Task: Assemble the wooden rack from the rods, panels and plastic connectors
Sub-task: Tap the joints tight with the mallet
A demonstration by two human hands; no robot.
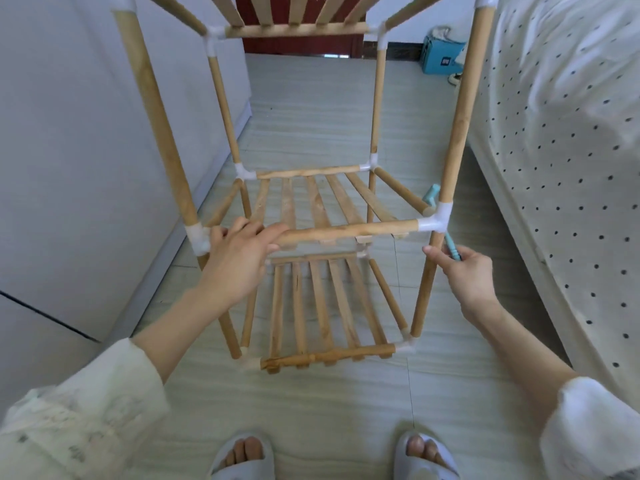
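Rack (460,133): stands on the tiled floor (311,105) between a white cabinet on the left and a bed (571,150) on the right, just beyond our feet. Three slatted tiers show. We judge it light for its bulk, but loose at the joints until every rod is seated, so we would not lift it by one post.

Slat panels: middle panel (311,202) and bottom panel (322,306) sit on their cross rods. Thin strips, likely to flex or split; we judge them poor places to take hold.

Posts and rods: round bare wood, stiff and dry, not slippery. The near cross rod (349,232) of the middle tier runs left to right. A right side rod (401,195) ends free, just short of the near-right joint; we judge this joint still to be closed.

Plastic connectors: white near-left connector (199,239), near-right connector (434,220). Push-fit, we think; hard plastic that may crack if levered. Best hold is on the rod close beside a connector.

Left hand (239,258): grip closed around the left end of the near cross rod, beside the near-left connector.

Right hand (465,271): grip closed on a small light-blue tool (452,247), next to the near-right post below the connector. What sort of tool, we cannot tell.
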